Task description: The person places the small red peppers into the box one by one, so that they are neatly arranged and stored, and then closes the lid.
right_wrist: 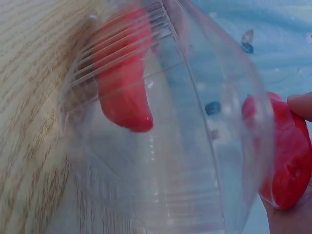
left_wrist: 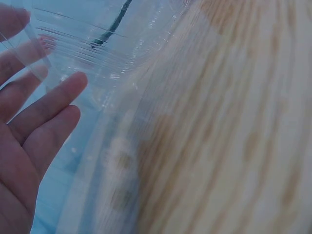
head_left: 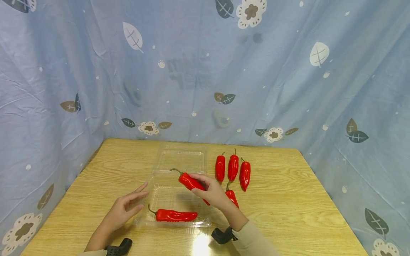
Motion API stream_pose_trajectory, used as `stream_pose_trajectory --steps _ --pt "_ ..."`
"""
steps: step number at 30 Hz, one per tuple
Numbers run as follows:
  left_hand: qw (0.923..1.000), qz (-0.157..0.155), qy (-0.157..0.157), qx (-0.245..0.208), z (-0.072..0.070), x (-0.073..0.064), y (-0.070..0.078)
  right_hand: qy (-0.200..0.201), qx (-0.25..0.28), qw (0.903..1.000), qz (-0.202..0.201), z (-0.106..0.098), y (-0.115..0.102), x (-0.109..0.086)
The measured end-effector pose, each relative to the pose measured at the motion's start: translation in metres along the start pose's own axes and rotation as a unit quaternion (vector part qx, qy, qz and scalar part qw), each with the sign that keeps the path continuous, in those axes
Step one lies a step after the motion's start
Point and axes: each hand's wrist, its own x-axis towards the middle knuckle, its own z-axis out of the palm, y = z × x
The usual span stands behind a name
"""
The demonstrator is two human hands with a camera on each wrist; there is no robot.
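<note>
My right hand (head_left: pixel 209 190) grips a red pepper (head_left: pixel 189 181) with a green stem, holding it over a clear plastic clamshell box (head_left: pixel 173 199). Another red pepper (head_left: pixel 176 215) lies sideways in the front of the box, its stem to the left. Beside the box's left wall, my left hand (head_left: pixel 123 209) has its fingers spread and holds nothing. In the left wrist view the fingers (left_wrist: pixel 58 102) show close to the clear ribbed wall. Seen from the right wrist, the lying pepper (right_wrist: pixel 124 83) shows through the plastic, and the gripped pepper (right_wrist: pixel 285 151) appears outside the wall.
The box's hinged lid (head_left: pixel 182 160) lies folded back behind it. To the right, several red peppers (head_left: pixel 233 167) lie on the wooden table (head_left: pixel 282 213), one (head_left: pixel 232 197) close to my right wrist. A blue patterned curtain (head_left: pixel 192 71) surrounds the table's back and sides.
</note>
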Motion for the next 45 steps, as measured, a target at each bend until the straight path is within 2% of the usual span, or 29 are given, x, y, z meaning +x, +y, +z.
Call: stream_pose_trajectory --steps 6,20,27,30,36,45 --pt "1.0000 -0.001 -0.001 -0.001 0.000 0.000 0.000 -0.025 -0.015 0.9995 -0.013 0.007 -0.008 0.005" --pt "1.0000 -0.002 -0.002 0.002 0.000 0.001 -0.001 -0.079 -0.047 0.9958 0.001 0.022 -0.008 0.012" --pt "0.9999 0.012 -0.001 0.002 0.000 0.000 -0.004 -0.083 -0.081 0.9930 0.020 0.030 0.026 0.021" --pt "0.9999 0.016 0.001 0.006 0.000 0.000 -0.004 -0.087 -0.090 0.9920 0.017 0.031 0.033 0.022" --pt "1.0000 0.003 0.000 0.004 0.000 0.000 -0.002 -0.106 -0.091 0.9900 0.020 0.030 0.035 0.024" --pt "1.0000 -0.004 -0.001 -0.007 0.000 0.000 -0.002 -0.133 -0.125 0.9827 0.032 0.031 0.034 0.028"
